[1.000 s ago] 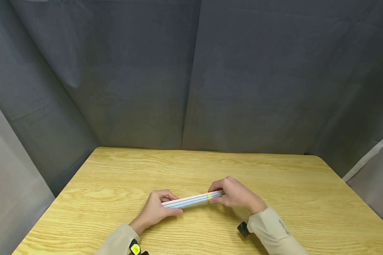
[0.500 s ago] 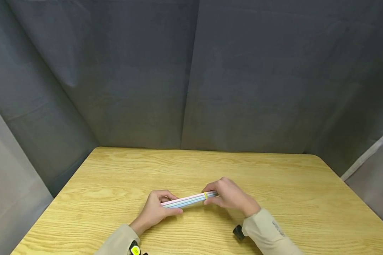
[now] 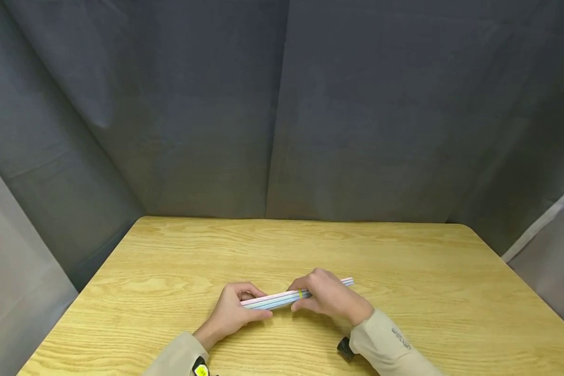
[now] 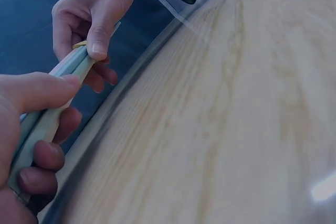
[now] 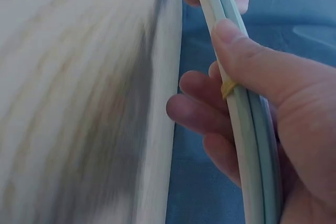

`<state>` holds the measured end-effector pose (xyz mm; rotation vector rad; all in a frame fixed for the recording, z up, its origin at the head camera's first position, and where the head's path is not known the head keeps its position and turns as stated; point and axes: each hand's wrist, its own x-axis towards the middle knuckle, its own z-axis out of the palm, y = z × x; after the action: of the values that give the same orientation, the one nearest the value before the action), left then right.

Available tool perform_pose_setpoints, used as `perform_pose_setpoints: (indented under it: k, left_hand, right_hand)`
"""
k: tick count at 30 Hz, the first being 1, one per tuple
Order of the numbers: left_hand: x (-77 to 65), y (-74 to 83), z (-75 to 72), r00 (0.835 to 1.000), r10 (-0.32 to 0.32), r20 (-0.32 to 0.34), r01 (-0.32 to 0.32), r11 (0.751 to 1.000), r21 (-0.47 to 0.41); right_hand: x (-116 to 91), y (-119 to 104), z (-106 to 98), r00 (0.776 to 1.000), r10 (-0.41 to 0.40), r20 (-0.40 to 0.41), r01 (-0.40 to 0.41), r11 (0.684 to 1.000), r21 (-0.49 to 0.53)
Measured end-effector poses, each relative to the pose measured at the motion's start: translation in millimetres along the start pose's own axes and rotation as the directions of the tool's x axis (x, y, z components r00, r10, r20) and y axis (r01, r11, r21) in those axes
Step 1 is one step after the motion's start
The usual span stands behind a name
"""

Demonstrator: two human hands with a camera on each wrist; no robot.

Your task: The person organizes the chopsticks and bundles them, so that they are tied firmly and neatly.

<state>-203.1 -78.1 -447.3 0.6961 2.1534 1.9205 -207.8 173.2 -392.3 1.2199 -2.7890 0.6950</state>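
A slim bundle of pastel pink, white, green and blue sticks (image 3: pixel 278 300) slants between my hands, just above the table. A yellow rubber band (image 3: pixel 301 294) is wrapped around it. My left hand (image 3: pixel 232 308) grips the left end between thumb and curled fingers. My right hand (image 3: pixel 329 296) pinches the bundle at the band, and the far end sticks out past it. In the right wrist view the thumb presses along the sticks above the band (image 5: pixel 228 88), with fingers behind. The left wrist view shows the left fingers (image 4: pixel 50 156) curled under the sticks. The left tips are hidden in the palm.
The wood-grain table (image 3: pixel 207 245) spreads out beneath both hands. Dark grey curtains (image 3: pixel 207 130) hang behind it, with lighter panels at each side. Black wrist devices (image 3: pixel 345 349) sit at both cuffs.
My right hand has moved left along the bundle, and the band is nearer my left hand. The bundle's right end now shows beyond the right hand. The left hand has barely moved.
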Motion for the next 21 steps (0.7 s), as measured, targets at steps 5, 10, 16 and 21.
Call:
perform_pose_setpoints:
  k: [5,10,16,21]
  left_hand:
    - [-0.6,1.9,1.6,1.000,-0.011,-0.001,0.011,1.000,0.013]
    - [-1.3,2.6,1.8,1.000,-0.007,-0.004,0.008,1.000,0.024]
    - [1.6,-0.4,0.5,1.000,-0.014,-0.005,0.014,1.000,0.019]
    - [0.9,-6.2,-3.3,0.999,-0.043,-0.016,0.043,0.999,0.006]
  right_hand:
    - [1.1,-4.1,0.6,0.999,0.028,0.016,-0.028,1.000,0.008]
    - [0.9,-4.3,0.0,0.999,0.033,0.027,-0.033,0.999,-0.010]
    - [-0.8,-0.3,-5.4,0.999,0.048,0.020,-0.048,0.999,-0.026]
    - [-2.3,7.9,-11.0,0.998,0.057,0.004,-0.057,0.998,0.016]
